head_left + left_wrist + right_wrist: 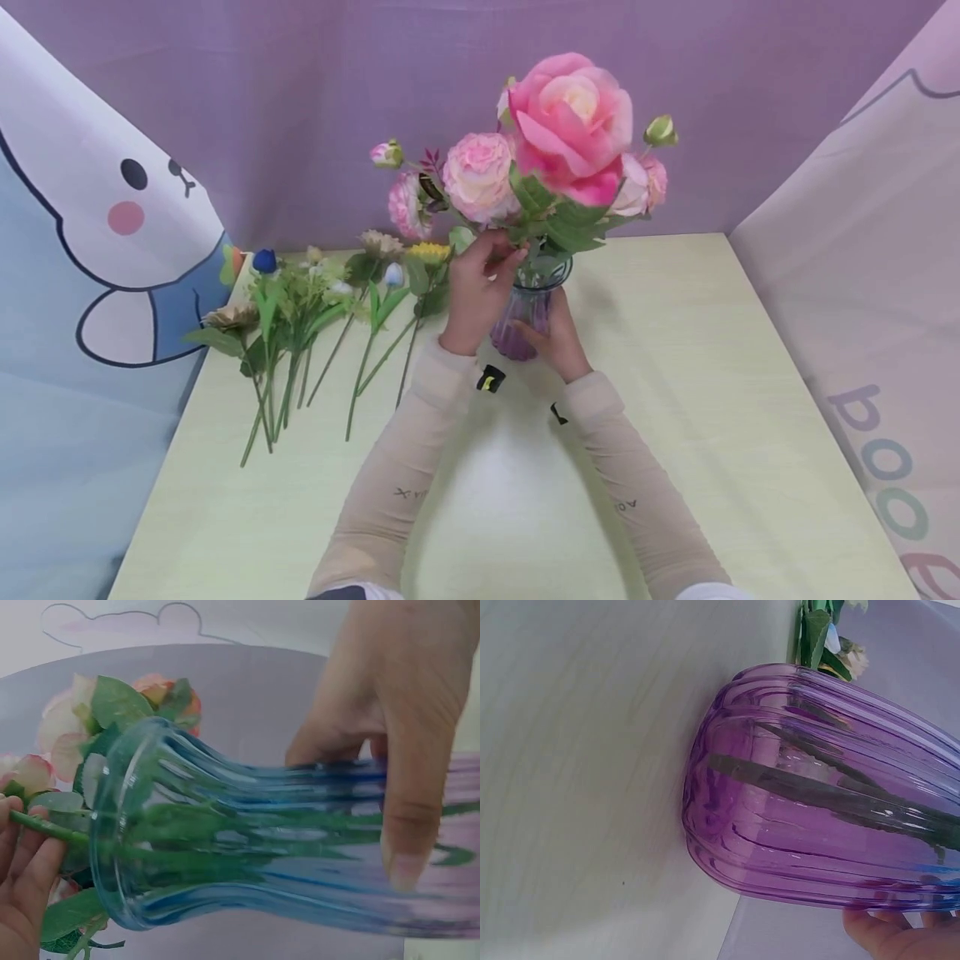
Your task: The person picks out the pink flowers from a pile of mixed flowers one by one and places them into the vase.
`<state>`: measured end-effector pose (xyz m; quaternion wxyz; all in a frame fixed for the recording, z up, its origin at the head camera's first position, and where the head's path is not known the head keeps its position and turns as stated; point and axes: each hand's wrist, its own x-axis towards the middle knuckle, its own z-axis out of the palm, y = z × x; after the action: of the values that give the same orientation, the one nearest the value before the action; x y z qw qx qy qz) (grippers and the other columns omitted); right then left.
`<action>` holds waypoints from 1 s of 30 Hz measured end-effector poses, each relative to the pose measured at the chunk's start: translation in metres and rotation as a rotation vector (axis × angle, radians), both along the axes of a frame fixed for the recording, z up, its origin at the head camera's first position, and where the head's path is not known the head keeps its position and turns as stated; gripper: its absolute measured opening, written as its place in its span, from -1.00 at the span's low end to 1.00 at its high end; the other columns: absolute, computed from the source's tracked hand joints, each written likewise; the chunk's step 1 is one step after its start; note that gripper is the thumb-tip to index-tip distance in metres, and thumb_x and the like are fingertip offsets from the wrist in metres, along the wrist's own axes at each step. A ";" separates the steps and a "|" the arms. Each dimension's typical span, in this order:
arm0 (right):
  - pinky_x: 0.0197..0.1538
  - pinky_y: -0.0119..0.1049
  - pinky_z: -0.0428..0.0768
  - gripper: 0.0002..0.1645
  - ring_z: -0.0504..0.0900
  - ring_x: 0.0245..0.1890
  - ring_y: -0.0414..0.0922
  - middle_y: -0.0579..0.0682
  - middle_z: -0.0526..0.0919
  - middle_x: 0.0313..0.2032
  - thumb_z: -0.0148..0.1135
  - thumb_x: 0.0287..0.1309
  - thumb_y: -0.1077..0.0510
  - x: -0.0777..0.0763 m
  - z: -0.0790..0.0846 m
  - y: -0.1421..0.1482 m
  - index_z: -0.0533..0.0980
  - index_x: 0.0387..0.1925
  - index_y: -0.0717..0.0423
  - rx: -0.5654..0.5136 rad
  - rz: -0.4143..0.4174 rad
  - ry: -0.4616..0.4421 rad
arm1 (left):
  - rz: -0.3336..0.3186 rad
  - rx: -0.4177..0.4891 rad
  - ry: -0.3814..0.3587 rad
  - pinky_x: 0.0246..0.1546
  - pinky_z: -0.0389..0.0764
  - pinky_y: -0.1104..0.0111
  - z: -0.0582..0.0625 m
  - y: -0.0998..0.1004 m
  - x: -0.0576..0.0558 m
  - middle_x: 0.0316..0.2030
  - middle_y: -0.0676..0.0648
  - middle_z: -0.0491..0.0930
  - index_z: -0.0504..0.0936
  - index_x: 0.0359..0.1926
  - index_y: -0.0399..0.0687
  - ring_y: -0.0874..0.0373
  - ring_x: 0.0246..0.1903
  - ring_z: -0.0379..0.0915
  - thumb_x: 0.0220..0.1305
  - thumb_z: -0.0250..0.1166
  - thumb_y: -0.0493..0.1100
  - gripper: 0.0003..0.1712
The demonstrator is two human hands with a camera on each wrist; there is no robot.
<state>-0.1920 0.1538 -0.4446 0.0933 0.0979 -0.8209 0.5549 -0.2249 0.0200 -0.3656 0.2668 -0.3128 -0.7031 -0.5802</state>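
Observation:
A ribbed glass vase, blue at the neck and purple at the base, stands on the table with pink flowers in it. My right hand holds its side; in the left wrist view the thumb lies across the glass. At the vase's mouth my left hand pinches a green stem. Above the hands spread a large pink rose, a smaller pale pink bloom and several buds. Through the purple glass, dark stem ends show near the bottom in the right wrist view.
Left of the vase, several loose artificial flowers lie on the pale table, among them a blue bud, a beige bloom and a yellow flower. A purple curtain hangs behind, with printed cloths at both sides.

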 end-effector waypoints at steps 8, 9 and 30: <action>0.43 -0.09 -0.01 0.07 0.00 0.41 0.12 0.31 0.02 0.37 0.29 0.06 0.37 -0.001 -0.002 0.001 -0.20 0.40 0.35 -0.022 0.023 0.055 | 0.070 -0.180 -0.051 -0.32 0.60 0.51 -0.004 0.001 0.000 -0.35 -0.25 0.62 0.54 -0.24 -0.41 0.01 -0.37 0.63 0.24 0.21 -0.36 -0.87; 0.43 -0.09 -0.01 0.07 0.00 0.41 0.12 0.31 0.02 0.37 0.29 0.05 0.38 -0.002 -0.004 0.001 -0.20 0.40 0.35 -0.026 0.029 0.068 | 0.077 -0.192 -0.050 -0.32 0.60 0.52 -0.005 0.001 0.000 -0.35 -0.24 0.62 0.54 -0.24 -0.39 0.02 -0.37 0.63 0.24 0.20 -0.35 -0.87; 0.45 -0.12 -0.13 0.22 -0.15 0.45 -0.08 0.03 -0.12 0.46 0.34 0.02 0.31 -0.017 -0.034 0.007 -0.30 0.46 0.01 -0.025 0.014 0.049 | 0.187 -0.200 -0.008 -0.27 0.61 0.46 -0.004 0.003 0.007 -0.30 -0.20 0.63 0.54 -0.15 -0.35 0.06 -0.36 0.62 0.21 0.27 -0.23 -0.74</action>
<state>-0.2092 0.1613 -0.4788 0.1108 0.1161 -0.8108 0.5629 -0.2176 0.0231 -0.3696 0.2845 -0.2683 -0.7846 -0.4811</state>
